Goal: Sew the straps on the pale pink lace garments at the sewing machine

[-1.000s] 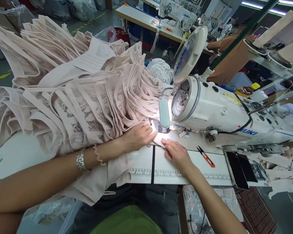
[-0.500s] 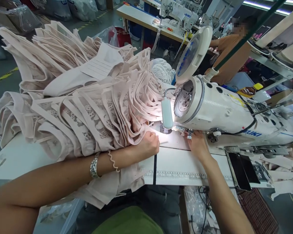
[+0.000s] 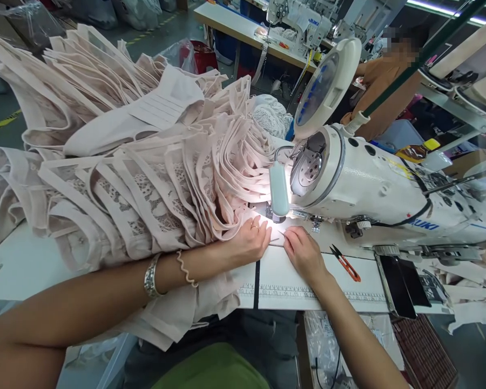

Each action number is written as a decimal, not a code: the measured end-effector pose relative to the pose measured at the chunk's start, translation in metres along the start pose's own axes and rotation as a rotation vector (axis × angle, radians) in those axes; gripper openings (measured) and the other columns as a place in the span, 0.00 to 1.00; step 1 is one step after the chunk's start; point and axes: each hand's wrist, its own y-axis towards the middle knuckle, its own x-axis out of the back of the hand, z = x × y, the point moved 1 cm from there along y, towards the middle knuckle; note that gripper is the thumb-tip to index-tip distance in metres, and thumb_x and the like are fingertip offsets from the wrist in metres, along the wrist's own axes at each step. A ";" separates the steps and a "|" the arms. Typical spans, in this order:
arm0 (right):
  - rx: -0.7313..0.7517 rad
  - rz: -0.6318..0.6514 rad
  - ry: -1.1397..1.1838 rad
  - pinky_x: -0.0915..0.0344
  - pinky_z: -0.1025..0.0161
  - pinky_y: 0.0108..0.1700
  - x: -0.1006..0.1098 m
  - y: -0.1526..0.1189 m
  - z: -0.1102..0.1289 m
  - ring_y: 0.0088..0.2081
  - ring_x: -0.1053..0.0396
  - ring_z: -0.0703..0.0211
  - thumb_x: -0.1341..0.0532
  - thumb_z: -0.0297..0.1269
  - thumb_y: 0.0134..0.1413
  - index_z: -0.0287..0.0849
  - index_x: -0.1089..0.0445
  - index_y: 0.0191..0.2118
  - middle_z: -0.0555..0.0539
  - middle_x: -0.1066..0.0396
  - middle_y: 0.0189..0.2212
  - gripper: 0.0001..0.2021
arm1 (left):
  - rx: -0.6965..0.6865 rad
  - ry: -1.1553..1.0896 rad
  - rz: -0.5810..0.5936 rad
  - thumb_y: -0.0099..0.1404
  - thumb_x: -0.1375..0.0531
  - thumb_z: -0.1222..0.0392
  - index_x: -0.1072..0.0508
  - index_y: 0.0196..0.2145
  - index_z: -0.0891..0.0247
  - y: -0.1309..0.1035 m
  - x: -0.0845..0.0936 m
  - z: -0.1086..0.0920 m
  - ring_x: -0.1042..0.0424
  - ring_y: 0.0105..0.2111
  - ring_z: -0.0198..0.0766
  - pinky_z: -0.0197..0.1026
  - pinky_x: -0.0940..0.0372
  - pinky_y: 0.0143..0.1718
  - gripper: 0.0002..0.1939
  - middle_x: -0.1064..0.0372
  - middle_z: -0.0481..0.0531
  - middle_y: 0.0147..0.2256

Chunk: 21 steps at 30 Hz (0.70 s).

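Observation:
Pale pink lace garments (image 3: 157, 189) lie in a large heap on the left of the white sewing table (image 3: 283, 270). My left hand (image 3: 253, 237) is closed at the heap's right edge, fingers bent together in the lamp light; what it pinches is too small to tell. Just right of it, my right hand (image 3: 302, 246) has thumb and fingertips pinched on a small, thin dark item I cannot make out. Both hands are in front of the sewing machine (image 3: 348, 167), near its needle area. Orange-handled thread snips (image 3: 346, 263) lie right of my right hand.
The machine's round magnifier (image 3: 326, 89) and pale green guard (image 3: 279, 189) stand above the hands. A black tray (image 3: 397, 283) sits at the right table edge. White lace (image 3: 271, 116) lies behind the heap. A person in brown (image 3: 389, 92) is at the back right.
My right hand has moved left and toward me, out from under the machine head, nearer my left hand. The orange snips now show on the table. My left hand's fingers have shifted slightly.

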 end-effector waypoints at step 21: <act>-0.403 0.366 -0.193 0.47 0.61 0.27 0.002 0.027 -0.004 0.26 0.35 0.56 0.46 0.26 0.57 0.45 0.31 0.35 0.45 0.29 0.27 0.08 | 0.105 -0.192 0.140 0.69 0.52 0.79 0.29 0.50 0.79 0.006 0.014 -0.002 0.28 0.50 0.48 0.46 0.32 0.46 0.18 0.29 0.69 0.51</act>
